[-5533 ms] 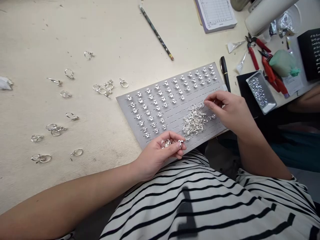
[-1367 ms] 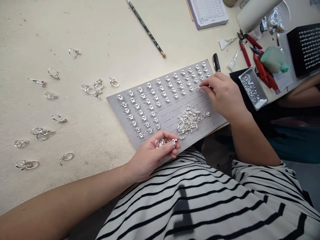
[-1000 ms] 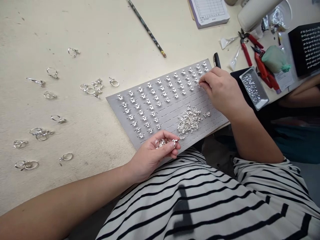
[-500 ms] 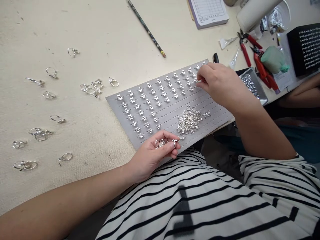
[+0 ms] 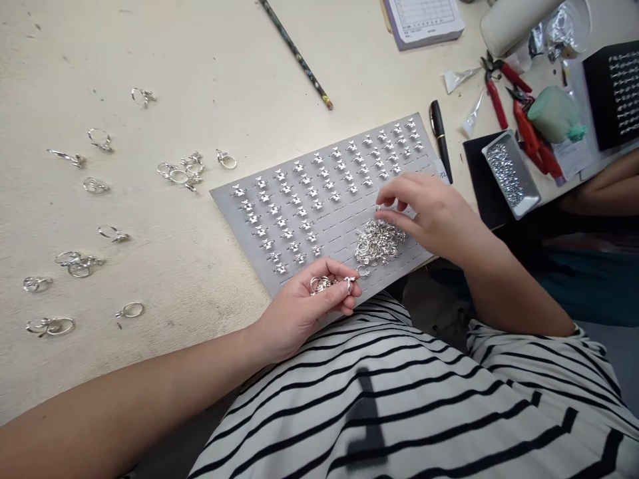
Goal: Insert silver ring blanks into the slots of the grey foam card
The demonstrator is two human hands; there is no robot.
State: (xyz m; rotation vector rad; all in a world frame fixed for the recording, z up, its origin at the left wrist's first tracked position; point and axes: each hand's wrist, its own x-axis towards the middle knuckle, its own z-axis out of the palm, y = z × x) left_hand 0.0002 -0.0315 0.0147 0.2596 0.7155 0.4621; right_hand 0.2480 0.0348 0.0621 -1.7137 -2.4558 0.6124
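My left hand (image 5: 312,299) is closed around several silver rings (image 5: 322,285), with one ring (image 5: 349,283) pinched upright between thumb and fingertips. It rests over the near edge of a grey slotted board (image 5: 239,223). Small star-like ring heads stand in rows in the slots at the board's left and far side. A loose pile of silver rings (image 5: 379,241) lies on the board near its front edge. Over the far side of that pile hovers my right hand (image 5: 424,206), thumb and fingers apart, fingertips close to the topmost ring.
Several loose rings (image 5: 180,171) are scattered on the table to the left. Beyond the board lie a pencil (image 5: 297,56) and a notepad (image 5: 426,23). On the right are a black pen (image 5: 440,140), a tray of small metal pieces (image 5: 510,174), red-handled pliers (image 5: 496,100) and another person's arm (image 5: 612,186).
My right hand has moved from the board's far right corner back toward the loose pile, and its fingers have parted. The pen and far corner are uncovered. My left hand stays put.
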